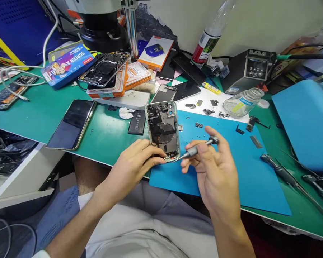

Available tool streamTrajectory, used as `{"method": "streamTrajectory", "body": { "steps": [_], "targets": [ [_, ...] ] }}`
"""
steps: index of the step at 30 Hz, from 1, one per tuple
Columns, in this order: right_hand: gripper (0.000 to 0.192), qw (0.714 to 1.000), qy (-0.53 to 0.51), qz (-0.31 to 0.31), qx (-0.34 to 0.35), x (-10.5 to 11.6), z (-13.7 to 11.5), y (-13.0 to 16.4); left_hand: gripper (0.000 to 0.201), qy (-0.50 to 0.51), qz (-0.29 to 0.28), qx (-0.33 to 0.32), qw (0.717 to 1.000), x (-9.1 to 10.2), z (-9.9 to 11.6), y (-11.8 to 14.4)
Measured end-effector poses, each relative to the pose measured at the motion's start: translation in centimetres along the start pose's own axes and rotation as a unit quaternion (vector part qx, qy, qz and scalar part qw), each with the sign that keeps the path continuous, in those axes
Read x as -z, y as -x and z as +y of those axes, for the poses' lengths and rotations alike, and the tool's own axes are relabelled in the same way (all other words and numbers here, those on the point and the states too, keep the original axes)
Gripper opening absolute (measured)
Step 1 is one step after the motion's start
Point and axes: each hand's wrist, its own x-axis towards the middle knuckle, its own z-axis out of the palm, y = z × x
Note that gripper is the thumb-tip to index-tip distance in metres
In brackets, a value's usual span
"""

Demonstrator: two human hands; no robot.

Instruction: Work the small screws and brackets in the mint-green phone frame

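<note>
We pin the opened phone housing (163, 130) flat on the blue mat (231, 172) with our left hand (134, 165), fingers clamped on its lower edge so it stays put, while our right hand (212, 168), fingers closed around the screwdriver (199, 147), angles its tip into the housing's bottom corner just beside the left fingers.

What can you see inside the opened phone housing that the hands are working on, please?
The opened phone housing shows dark boards, a round coil near the middle and small parts at the bottom. The left hand covers its lower left corner; the screwdriver tip meets the bottom edge.

Bare forearms, white shirt, grey shorts
</note>
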Motion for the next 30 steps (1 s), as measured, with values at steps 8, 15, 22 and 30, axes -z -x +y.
{"method": "streamTrajectory", "body": {
  "steps": [8, 15, 22, 30],
  "targets": [
    [0.054, 1.000, 0.025, 0.008, -0.002, -1.7, 1.4, -0.2, 0.015, -0.023, 0.000, -0.010, 1.000, 0.2, -0.2, 0.0],
    [0.056, 1.000, 0.028, 0.004, -0.011, -1.5, 1.5, -0.5, 0.017, -0.035, 0.018, -0.014, 0.999, -0.1, -0.1, 0.0],
    [0.056, 1.000, 0.024, 0.001, -0.013, -1.4, 1.5, -0.3, 0.018, -0.042, 0.023, -0.012, 0.999, -0.1, 0.0, 0.0],
    [0.054, 1.000, 0.020, -0.007, -0.018, -1.3, 1.5, -0.4, 0.018, -0.041, 0.030, -0.011, 0.999, -0.2, 0.2, 0.1]
  ]
}}
